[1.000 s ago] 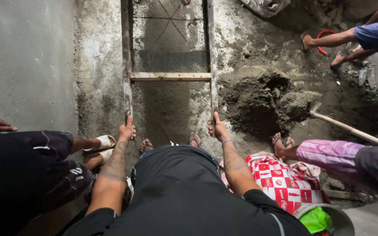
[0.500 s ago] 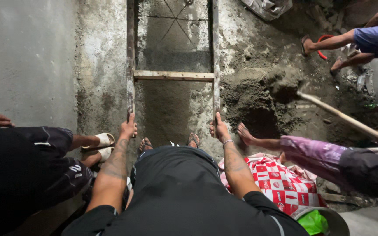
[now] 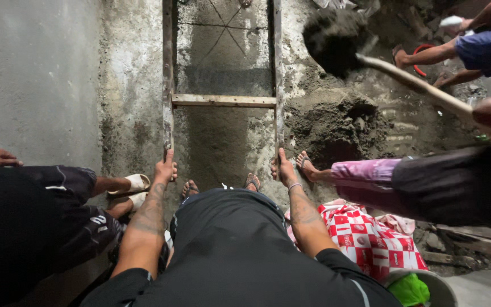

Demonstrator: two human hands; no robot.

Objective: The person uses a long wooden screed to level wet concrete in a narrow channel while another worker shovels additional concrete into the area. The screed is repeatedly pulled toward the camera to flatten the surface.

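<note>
Both our hands grip the long wooden frame (image 3: 223, 100) lying on the wet grey concrete floor (image 3: 46, 74): our left hand (image 3: 165, 169) closes on its left rail, our right hand (image 3: 284, 169) on its right rail, a crossbar joining them further up. Just right of the frame sits a dark mound of wet mortar (image 3: 336, 122). Above it, a co-worker swings a wooden-handled shovel (image 3: 410, 82) loaded with mortar. A red-and-white checked cloth (image 3: 370, 239) lies by our right forearm. Our sandalled feet (image 3: 220, 185) stand between the rails.
</note>
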